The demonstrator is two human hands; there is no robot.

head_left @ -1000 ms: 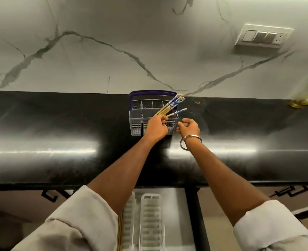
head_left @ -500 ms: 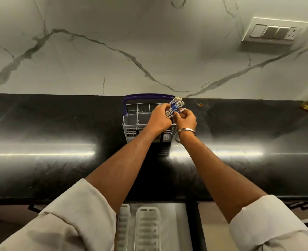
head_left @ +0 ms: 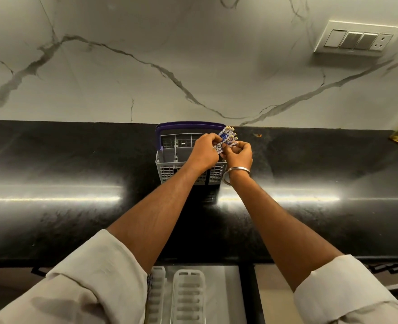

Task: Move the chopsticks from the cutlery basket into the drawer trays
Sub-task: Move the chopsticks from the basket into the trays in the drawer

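Here, a bundle of chopsticks (head_left: 227, 139) is held above the far right corner of the basket (head_left: 170, 160), gripped by both hands at once. The left hand (head_left: 205, 152) is closed around the lower part of the bundle, its fingers curled over the sticks from the left side. The right hand (head_left: 238, 155) is pinched onto the same bundle from the right, its fingertips meeting the sticks just beside the left hand's. The 2 hands are touching or nearly touching; which cannot be told. Only the patterned blue and white tops of the sticks are seen, fanned slightly and pointed up and away toward the wall (head_left: 146, 66); the rest of their length is hidden behind the hands. A metal bangle (head_left: 236, 173) is worn on the right wrist. The basket, grey with a purple handle (head_left: 188, 125), is set on the black counter (head_left: 76, 171) against the marble wall, and its left compartments are seen through the open top. A switch plate (head_left: 357, 38) is mounted on the wall at the upper right. Below the counter edge, between the 2 rolled pale sleeves, an open drawer (head_left: 226, 295) is seen with 2 white slotted trays (head_left: 188, 298) lying side by side in it.
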